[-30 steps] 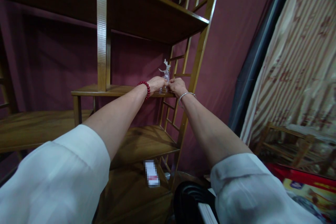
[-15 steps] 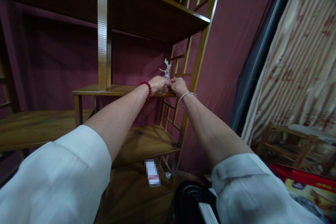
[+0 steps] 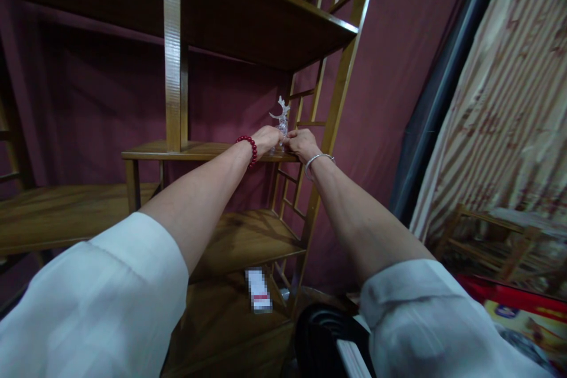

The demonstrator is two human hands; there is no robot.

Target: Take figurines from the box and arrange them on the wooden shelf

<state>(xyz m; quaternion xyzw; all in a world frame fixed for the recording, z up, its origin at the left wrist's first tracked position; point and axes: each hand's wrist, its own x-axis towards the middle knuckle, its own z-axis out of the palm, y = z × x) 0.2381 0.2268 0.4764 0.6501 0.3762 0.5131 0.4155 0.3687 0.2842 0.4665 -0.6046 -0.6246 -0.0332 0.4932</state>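
A clear deer figurine point(image 3: 282, 121) with branching antlers stands upright at the right end of the raised wooden shelf point(image 3: 199, 152). From the left, my left hand point(image 3: 267, 139), with a red bead bracelet point(image 3: 253, 150) at the wrist, closes on its body. My right hand point(image 3: 302, 143) has its fingers pinched at the figurine's right side; a silver bangle point(image 3: 315, 160) circles that wrist. Both hands partly cover the lower body of the figurine, and the left fingertips are hidden.
An upright post point(image 3: 172, 59) and an upper shelf board point(image 3: 266, 18) frame the space. Lattice side bars point(image 3: 305, 109) rise just right of the figurine. A blurred white box point(image 3: 258, 289) lies low down. A black object point(image 3: 325, 336), a red package point(image 3: 522, 313) and a curtain point(image 3: 500, 100) are at right.
Hands and figurine stay nearly in place. My right hand has shifted very slightly right, and the view has moved a little.
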